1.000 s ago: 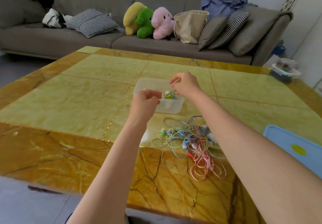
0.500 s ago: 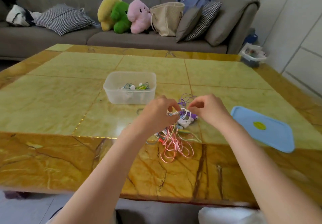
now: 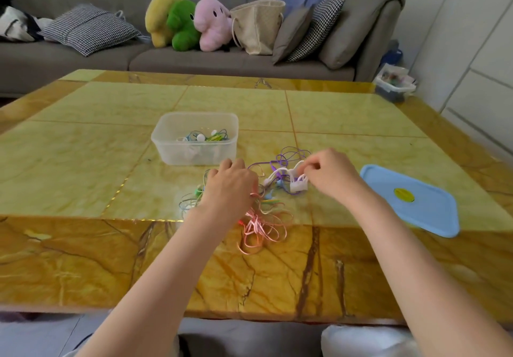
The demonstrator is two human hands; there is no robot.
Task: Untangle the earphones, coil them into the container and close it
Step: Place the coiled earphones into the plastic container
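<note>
Left hand (image 3: 230,187) pressing down on tangle of earphones (image 3: 258,206), fingers curled into cords, likely pinning heap so it is not dragging along.

Right hand (image 3: 327,174) pinching white cord (image 3: 286,174) at tangle's far right, fingertips closed on it, seemingly teasing one earphone free.

Tangle lying on table (image 3: 83,162), near front edge, between hands.

Container (image 3: 195,138) sitting open just behind tangle, already holding some coiled earphones.

Lid (image 3: 410,199) waiting flat to right, well apart from container, leaving opening free for loading.
</note>
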